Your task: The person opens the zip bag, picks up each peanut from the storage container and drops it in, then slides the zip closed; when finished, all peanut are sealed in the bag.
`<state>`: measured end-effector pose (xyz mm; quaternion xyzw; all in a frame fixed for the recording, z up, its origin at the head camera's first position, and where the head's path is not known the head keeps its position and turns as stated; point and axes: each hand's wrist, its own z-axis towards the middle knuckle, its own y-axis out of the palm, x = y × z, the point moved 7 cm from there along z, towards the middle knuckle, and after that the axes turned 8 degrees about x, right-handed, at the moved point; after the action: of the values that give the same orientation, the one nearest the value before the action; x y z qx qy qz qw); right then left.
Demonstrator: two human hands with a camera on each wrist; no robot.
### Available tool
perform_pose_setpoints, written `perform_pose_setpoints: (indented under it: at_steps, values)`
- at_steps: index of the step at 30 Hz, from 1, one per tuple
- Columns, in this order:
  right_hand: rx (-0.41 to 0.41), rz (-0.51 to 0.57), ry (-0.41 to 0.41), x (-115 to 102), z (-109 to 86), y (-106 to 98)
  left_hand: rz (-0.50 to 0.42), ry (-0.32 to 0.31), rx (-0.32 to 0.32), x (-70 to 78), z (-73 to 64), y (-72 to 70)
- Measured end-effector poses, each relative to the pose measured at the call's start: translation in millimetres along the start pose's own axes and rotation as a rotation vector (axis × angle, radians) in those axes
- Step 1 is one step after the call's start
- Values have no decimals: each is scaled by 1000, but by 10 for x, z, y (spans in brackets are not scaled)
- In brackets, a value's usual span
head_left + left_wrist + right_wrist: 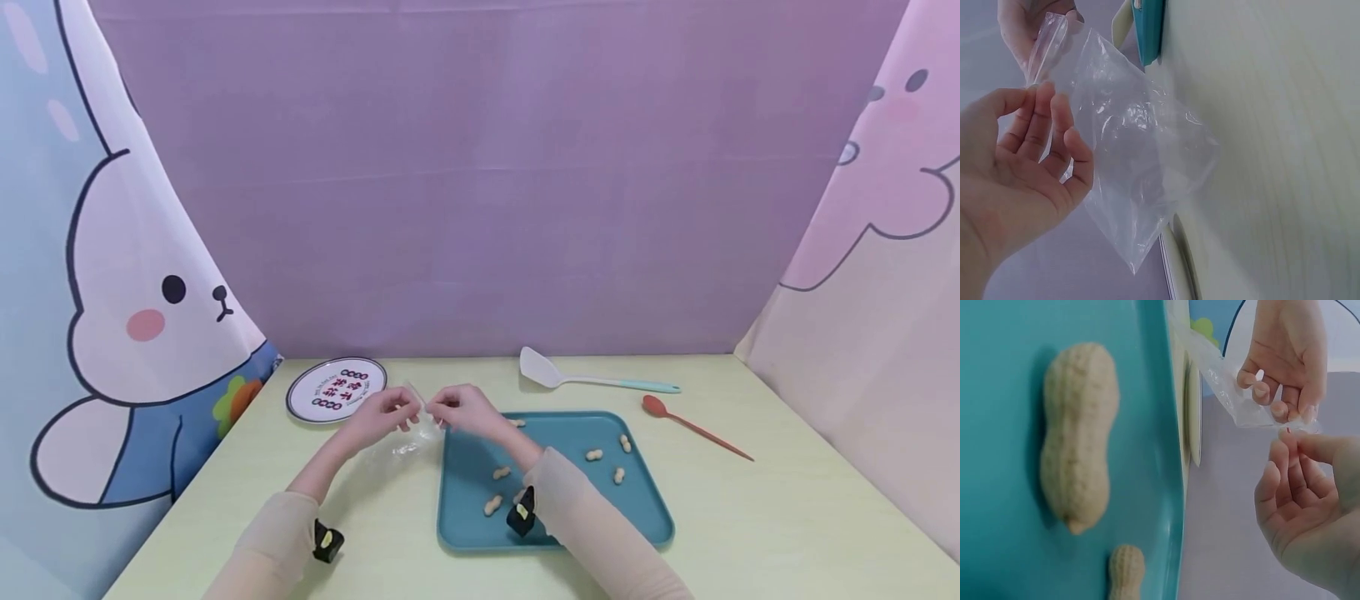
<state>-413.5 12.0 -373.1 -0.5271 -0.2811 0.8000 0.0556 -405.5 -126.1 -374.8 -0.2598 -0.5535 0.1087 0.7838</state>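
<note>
A clear plastic zip bag (1141, 137) hangs between my two hands, its body drooping above the table. My left hand (384, 414) pinches the bag's top edge between thumb and index finger, the other fingers loosely bent. Close beside it, my right hand (467, 410) pinches the same edge; in the right wrist view a bit of red shows at those fingertips (1287, 432). Below the right forearm lies a teal tray (555, 433) with several peanuts in their shells, one peanut (1079, 434) large in the right wrist view.
A white plate (303, 392) with red characters stands at the back left. Behind the tray lies a white spatula (540, 369) with a mint handle, and to its right a red spoon (656, 407). A purple cloth (450, 208) hangs along the table's back edge.
</note>
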Motion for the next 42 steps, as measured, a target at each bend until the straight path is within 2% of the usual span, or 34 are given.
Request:
perform_pose_setpoints:
  at_steps: [2,6,10,14,21,26,29,35,39,42]
  values:
    - [1,-24,-6,-23,-5,-10,-1,-1,-5,-69,27,16]
    - [-2,-52,-20,-38,-4,-36,-17,-10,-17,-94,22,24]
    - [55,-45,-11,39,2,-160,-31,-43,-5,-139,-30,-14]
    - [99,-43,29,140,-16,-292,16,-52,2,-146,-82,-37]
    - [121,-16,89,196,-34,-354,112,-6,21,70,-88,-59]
    - [95,11,159,186,-54,-366,158,20,54,260,-100,-124]
    - [76,31,173,166,-62,-372,203,73,96,347,-102,-160]
    - [60,82,183,159,-77,-367,365,239,206,437,-138,-148]
    - [56,123,205,145,-87,-333,444,320,288,414,-169,-104]
    - [52,150,210,93,-97,-311,470,334,278,337,-170,-44]
